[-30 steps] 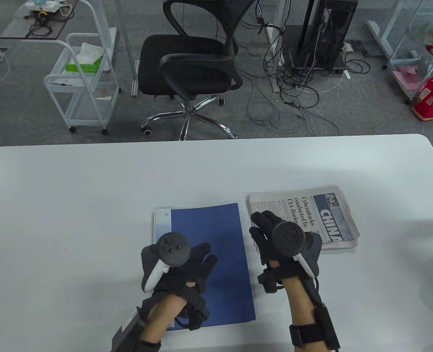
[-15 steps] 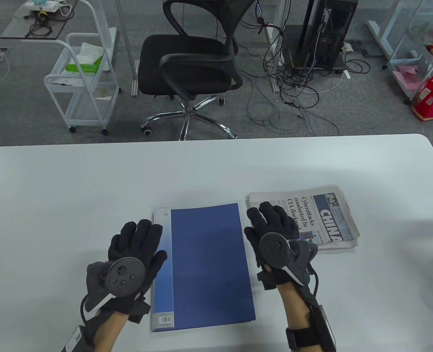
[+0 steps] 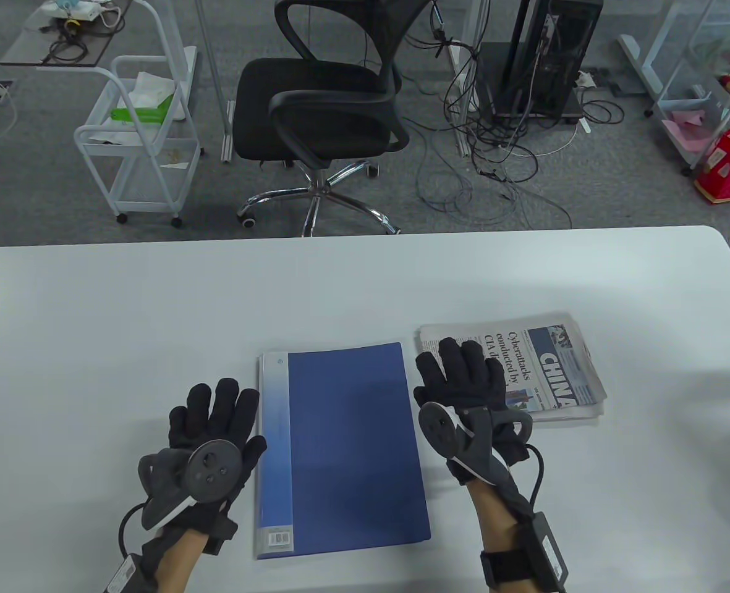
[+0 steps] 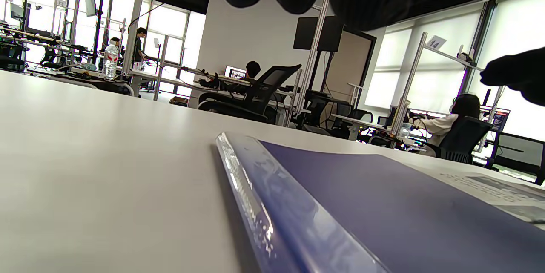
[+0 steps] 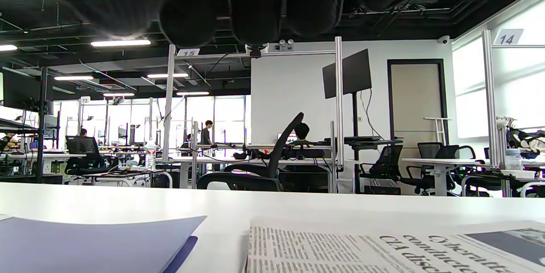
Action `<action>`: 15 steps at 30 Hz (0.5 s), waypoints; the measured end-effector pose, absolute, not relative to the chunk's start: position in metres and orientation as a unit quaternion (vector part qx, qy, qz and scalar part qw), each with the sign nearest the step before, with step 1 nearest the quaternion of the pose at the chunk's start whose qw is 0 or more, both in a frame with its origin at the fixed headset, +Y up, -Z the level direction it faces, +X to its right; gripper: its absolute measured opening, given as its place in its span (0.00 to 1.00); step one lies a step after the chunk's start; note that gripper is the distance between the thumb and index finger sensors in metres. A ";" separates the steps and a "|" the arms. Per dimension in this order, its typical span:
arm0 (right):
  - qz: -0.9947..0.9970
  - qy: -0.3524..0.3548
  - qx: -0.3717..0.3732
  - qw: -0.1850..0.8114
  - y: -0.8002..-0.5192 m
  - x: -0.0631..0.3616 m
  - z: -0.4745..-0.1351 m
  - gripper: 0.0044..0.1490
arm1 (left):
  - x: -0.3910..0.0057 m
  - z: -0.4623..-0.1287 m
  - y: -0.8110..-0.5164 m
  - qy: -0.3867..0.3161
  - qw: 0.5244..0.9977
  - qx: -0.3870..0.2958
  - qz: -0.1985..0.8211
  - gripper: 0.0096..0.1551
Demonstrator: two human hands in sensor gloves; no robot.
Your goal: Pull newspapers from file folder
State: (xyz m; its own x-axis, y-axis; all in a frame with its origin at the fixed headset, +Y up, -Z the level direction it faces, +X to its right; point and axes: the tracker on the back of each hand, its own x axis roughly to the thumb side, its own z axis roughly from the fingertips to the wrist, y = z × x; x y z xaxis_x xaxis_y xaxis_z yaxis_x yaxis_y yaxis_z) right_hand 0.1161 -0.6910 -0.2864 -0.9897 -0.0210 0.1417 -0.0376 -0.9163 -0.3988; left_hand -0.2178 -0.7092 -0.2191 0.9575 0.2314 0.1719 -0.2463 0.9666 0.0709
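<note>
A blue file folder lies closed and flat on the white table; it also shows in the left wrist view and the right wrist view. A folded newspaper lies on the table just right of the folder and shows in the right wrist view. My left hand is open, fingers spread, over the table left of the folder's spine, holding nothing. My right hand is open, fingers over the newspaper's left part. Whether it touches the paper I cannot tell.
A black office chair stands beyond the table's far edge. A white cart is at the back left. Cables and a computer tower are at the back right.
My left hand came off the folder's cover and moved left to the table beside its spine. My right hand stayed at the newspaper's left part, shifting slightly.
</note>
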 end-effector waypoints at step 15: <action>0.982 -0.175 0.069 -0.008 -0.701 0.115 -0.290 0.35 | -0.215 -0.224 -0.719 -0.077 0.992 0.008 0.100 0.42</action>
